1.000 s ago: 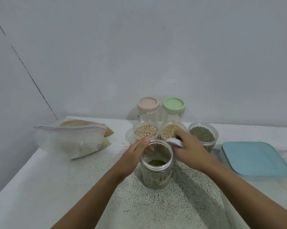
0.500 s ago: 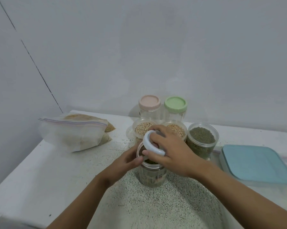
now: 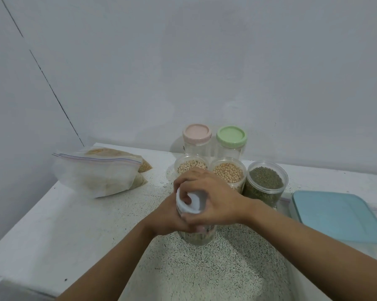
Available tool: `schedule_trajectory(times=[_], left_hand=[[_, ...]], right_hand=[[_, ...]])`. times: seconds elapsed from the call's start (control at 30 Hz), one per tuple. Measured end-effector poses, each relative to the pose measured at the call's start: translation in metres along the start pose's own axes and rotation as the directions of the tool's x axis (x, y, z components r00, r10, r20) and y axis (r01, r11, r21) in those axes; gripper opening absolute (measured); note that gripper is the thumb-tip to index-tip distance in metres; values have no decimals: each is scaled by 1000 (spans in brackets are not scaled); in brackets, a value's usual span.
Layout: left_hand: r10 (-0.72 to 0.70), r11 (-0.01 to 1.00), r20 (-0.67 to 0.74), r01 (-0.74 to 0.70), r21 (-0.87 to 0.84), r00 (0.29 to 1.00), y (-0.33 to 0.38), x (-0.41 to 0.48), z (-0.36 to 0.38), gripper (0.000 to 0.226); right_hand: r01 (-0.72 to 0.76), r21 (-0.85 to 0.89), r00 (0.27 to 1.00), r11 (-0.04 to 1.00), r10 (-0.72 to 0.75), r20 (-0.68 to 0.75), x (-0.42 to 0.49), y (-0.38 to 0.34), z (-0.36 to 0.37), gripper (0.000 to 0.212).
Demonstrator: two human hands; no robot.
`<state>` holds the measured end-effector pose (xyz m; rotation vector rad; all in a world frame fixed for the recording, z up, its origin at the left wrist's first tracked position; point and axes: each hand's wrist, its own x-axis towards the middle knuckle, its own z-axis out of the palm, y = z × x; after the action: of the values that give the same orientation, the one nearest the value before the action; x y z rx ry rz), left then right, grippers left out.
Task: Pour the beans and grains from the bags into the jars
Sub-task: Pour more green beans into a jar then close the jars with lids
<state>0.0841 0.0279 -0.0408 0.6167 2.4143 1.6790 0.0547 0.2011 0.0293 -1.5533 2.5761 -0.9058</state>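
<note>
Fingers (image 3: 189, 181) of the right hand (image 3: 213, 198) are curling over a white lid (image 3: 195, 202) and setting it on the jar (image 3: 199, 237), while the left hand (image 3: 172, 218) is wrapping round that jar's wall, bracing it upright on the desk (image 3: 74, 224). The step is likely going best with the lid sitting level before any twisting, the lower grip resisting the turn. Just behind the jar, three open filled jars (image 3: 227, 172) are standing; well to its left, a zip bag (image 3: 96, 177) is lying.
</note>
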Motion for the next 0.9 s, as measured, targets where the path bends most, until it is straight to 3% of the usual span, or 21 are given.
schedule_trajectory(times=[0.1,0.27,0.4,0.5,0.6,0.73,0.9], left_hand=[[4,999,-43,-6,-40,999,-3,6,-1,77],[9,1000,-45,-9,0,999,3,14,-2,67],[12,998,-25,-14,-66,1000,-3,16,-3,73],[-3,995,-26,1,-96,1000,-12,17,-4,79],[-20,990,-30,15,-139,999,-15,17,-4,78],[-54,979,-29,47,-198,998,-16,17,-3,81],[-87,967,-8,82,-243,996,-12,16,-2,85]], right_hand=[[22,-22,1000,1000,-22,10,2,3,-3,31],[-62,-248,998,967,55,-32,5,-1,1,34],[-200,-441,976,875,219,-9,3,-8,-2,60],[-201,-522,965,829,258,38,7,-13,-9,76],[-120,-465,967,877,208,144,14,-15,-24,69],[-63,-222,943,973,131,307,20,-13,-47,63],[-84,-197,926,977,149,346,27,-16,-52,61]])
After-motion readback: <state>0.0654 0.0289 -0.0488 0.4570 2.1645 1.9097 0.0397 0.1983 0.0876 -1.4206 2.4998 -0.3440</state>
